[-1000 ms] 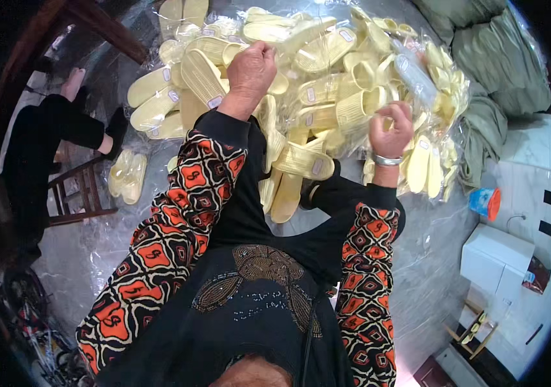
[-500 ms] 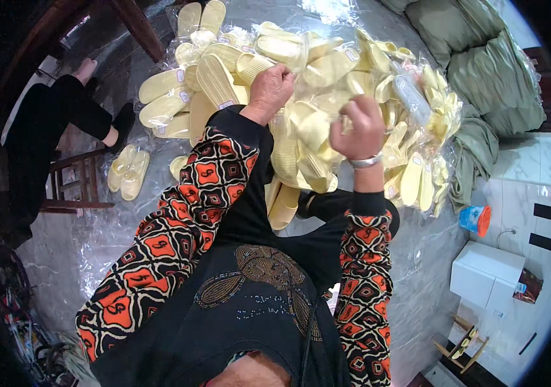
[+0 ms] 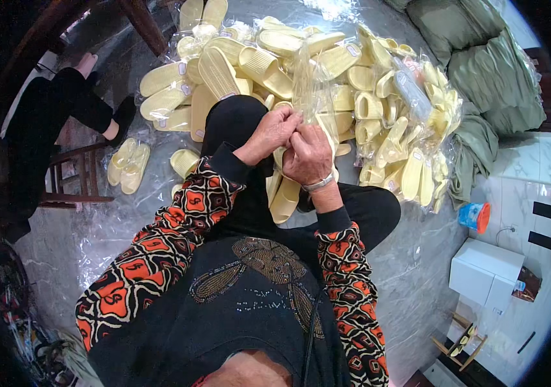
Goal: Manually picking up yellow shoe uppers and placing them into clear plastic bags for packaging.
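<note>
Left hand (image 3: 274,132): raised before the chest, fingers pinched on the edge of a clear plastic bag (image 3: 306,87).
Right hand (image 3: 308,155): touching the left, fingers closed on the same bag; a bracelet (image 3: 319,184) is worn at the wrist.
Clear plastic bag: held upright between both hands, above the lap.
Yellow slippers (image 3: 353,77): heaped on the floor beyond the hands, many bagged in pairs.
Bagged pair (image 3: 128,164): laid apart, left of the heap.
Green sacks (image 3: 482,71): stacked at upper right.
</note>
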Available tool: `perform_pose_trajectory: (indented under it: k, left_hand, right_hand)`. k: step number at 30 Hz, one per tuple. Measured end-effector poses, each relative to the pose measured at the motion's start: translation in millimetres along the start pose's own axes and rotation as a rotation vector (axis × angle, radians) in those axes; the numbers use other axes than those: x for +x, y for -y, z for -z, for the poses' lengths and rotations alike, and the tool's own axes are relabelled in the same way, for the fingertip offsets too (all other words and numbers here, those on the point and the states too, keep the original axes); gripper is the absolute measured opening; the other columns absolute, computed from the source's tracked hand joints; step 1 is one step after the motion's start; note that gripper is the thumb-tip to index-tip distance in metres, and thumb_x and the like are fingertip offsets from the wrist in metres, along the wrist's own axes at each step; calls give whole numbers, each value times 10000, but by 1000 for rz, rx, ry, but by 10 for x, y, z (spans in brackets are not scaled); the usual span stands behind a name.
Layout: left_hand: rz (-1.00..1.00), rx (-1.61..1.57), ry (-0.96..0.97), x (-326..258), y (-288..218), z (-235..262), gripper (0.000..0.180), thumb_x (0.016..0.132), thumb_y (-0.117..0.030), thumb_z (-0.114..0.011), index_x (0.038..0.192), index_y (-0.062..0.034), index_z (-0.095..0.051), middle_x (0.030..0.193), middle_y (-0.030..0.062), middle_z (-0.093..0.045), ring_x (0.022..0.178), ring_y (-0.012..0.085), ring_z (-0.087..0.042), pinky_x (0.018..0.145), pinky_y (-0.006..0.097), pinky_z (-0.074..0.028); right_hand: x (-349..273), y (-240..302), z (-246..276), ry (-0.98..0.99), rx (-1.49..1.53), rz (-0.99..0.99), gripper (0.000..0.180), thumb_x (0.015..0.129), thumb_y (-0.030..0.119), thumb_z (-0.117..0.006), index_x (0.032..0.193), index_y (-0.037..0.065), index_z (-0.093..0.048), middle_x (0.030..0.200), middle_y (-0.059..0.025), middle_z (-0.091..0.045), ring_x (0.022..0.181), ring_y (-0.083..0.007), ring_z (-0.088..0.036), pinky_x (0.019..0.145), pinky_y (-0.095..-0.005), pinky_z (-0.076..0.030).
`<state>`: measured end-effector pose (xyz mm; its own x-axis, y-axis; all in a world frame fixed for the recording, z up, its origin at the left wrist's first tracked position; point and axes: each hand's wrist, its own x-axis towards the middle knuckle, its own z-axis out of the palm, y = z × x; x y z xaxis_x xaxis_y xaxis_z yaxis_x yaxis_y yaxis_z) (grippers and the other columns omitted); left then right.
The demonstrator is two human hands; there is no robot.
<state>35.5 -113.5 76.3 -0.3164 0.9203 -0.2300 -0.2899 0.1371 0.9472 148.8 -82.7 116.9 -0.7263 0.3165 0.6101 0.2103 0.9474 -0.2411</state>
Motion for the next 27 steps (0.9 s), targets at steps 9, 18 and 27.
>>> perform_pose_trajectory:
  k: [9,18,27]
  left_hand:
    - [-17,317,77,-176,89,3,257,793,-273,-571,816,-19,-541,691,-15,-521,617,55,-460,526,218,-389]
    - [-256,686,39,-550,143,-144,199,744,-189,-568,755,0,-509,623,164,-540,598,316,-557,555,373,-420]
    - [-271,850,104,-665,297,-250,138,745,-120,-501,834,-14,-507,706,184,-562,704,353,-560,591,419,-436]
  right_hand:
    - [-319,254,141,225,151,-9,248,572,-11,-514,811,11,-576,924,-167,-545,910,-335,-532,763,-371,-449]
    - [33,-251,500,-71,131,-722,318,728,192,-631,963,-1,-539,968,-172,-546,814,-295,-552,718,-344,-461]
    - [389,-263,176,323,-218,-775,1026,596,612,-613,1287,-46,-233,1225,-272,-371,1137,-367,-390,913,-393,-356]
